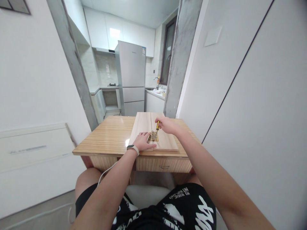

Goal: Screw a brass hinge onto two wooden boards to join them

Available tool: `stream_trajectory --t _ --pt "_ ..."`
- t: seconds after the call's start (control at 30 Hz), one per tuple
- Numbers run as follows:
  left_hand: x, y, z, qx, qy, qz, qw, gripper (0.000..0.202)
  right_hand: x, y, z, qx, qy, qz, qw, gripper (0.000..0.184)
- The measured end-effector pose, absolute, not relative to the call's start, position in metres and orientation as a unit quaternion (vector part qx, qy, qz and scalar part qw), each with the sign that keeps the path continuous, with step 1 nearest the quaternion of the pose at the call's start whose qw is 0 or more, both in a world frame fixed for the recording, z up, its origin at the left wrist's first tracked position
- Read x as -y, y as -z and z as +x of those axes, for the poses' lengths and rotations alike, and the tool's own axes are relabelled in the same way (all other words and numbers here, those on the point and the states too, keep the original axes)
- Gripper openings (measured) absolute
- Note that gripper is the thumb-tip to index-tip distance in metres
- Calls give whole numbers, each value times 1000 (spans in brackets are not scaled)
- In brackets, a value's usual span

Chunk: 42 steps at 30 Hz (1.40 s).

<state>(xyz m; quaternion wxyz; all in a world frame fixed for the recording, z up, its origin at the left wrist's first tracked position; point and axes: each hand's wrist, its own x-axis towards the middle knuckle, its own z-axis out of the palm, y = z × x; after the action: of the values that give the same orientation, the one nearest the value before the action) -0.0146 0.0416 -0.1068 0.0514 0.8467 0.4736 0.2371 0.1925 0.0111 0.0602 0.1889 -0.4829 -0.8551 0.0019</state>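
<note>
Two pale wooden boards lie side by side on the desk, a left board (141, 123) and a right board (168, 142), with a thin dark seam between them. A brass hinge (153, 136) spans that seam near the front. My right hand (165, 124) is closed around the handle of a yellow and black screwdriver (157, 125), whose shaft points down to the hinge's right leaf. My left hand (143, 141) rests flat with fingers spread across the boards, its fingertips at the hinge's left edge. Any screw under the tip is too small to make out.
The boards sit on a wood-grain desk (103, 137) with a drawer (153, 163) at its front. A white cable (105, 172) hangs near my left forearm. A white wall (251, 95) stands close on the right; a fridge (131, 70) is in the kitchen beyond.
</note>
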Motion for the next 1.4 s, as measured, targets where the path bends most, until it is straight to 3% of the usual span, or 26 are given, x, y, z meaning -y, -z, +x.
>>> stream_trajectory --t 0.3,0.43,0.63,0.87,1.1,1.4 --pt "-42 108 -14 -480 -229 845 53 98 -9 -64 188 835 60 -531 132 18" --pt "-42 107 -14 -479 -230 846 54 99 -7 -63 181 820 113 -551 109 37" --pt "-40 105 -14 -482 -226 844 64 99 -11 -55 182 785 141 -592 117 48" --pt "-40 104 -14 -479 -229 845 61 101 -15 -45 186 837 67 -492 232 10" --pt "-41 106 -14 -480 -229 845 60 99 -5 -63 191 837 -20 -517 178 26" --pt "-39 104 -14 -481 -228 844 64 99 -11 -61 187 831 93 -531 135 18"
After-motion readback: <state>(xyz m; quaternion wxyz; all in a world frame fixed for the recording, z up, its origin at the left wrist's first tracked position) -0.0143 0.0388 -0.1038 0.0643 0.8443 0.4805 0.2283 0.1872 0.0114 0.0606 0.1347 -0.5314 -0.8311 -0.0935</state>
